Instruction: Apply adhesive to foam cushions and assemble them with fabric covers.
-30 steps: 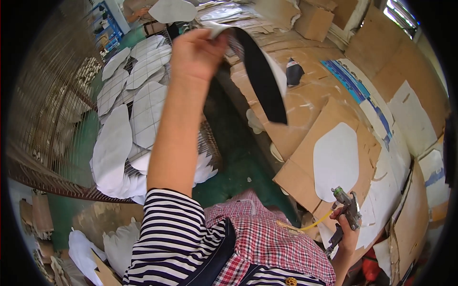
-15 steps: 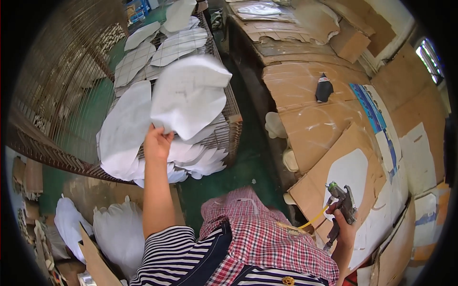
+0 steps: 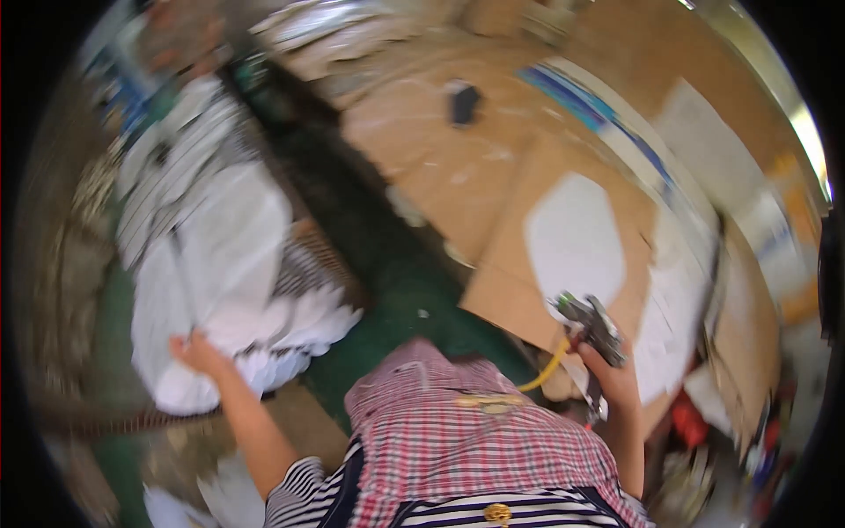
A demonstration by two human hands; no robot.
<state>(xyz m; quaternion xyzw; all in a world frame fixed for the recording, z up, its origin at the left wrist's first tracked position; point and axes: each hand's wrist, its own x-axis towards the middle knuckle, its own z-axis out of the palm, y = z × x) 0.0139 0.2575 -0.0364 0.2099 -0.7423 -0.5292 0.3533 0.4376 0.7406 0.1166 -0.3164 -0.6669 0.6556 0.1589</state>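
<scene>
My right hand [image 3: 612, 374] is wrapped around a metal spray gun [image 3: 591, 324] with a yellow hose, held over the near edge of the cardboard-covered bench. Beyond its nozzle, a white cut piece of sheet material [image 3: 576, 233] lies flat on a cardboard panel. At the left, my left hand [image 3: 201, 354] pinches the near edge of another white sheet piece [image 3: 242, 229], which rests over others on a wire rack. Blur softens the fingertips there. More white pieces [image 3: 290, 326] overlap in layers along the rack's near end.
The bench's brown cardboard [image 3: 422, 132] carries a small dark object [image 3: 462, 103]. A green floor strip [image 3: 400, 264] separates bench and rack. The yellow hose [image 3: 547, 368] trails toward my checked apron [image 3: 475, 431]. More white pieces [image 3: 233, 493] stand at the lower left.
The view has swung right. My left hand has lowered the white sheet piece from above the rack onto the others. My right hand still grips the spray gun near the bench.
</scene>
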